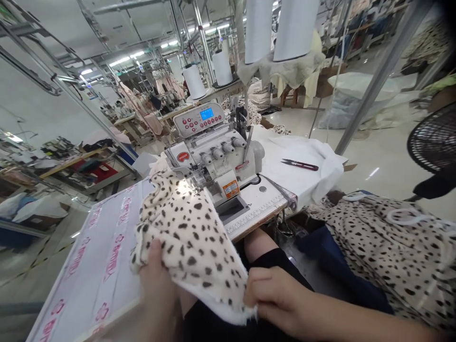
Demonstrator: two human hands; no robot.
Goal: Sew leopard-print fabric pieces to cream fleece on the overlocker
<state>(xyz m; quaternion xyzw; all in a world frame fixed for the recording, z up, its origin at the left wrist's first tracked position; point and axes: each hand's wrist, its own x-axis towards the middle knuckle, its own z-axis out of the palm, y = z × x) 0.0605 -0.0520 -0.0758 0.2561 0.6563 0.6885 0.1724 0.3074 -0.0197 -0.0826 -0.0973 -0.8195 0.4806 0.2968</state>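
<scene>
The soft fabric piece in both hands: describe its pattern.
Soft cream fabric piece: irregular dark spots, best seen in the head view.

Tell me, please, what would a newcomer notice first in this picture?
Probably the dark-spotted fabric in front, held by the left hand and right hand. Behind it, in the centre, the white sewing machine with its glowing blue screen. Large white thread cones at the top edge.

Your left hand (156, 270) and right hand (269, 294) are bare, and so are your forearms (338, 311), the left one blurred. You wear black clothing (280, 263) over your lap, a bare leg (259, 243) showing past its edge.
</scene>
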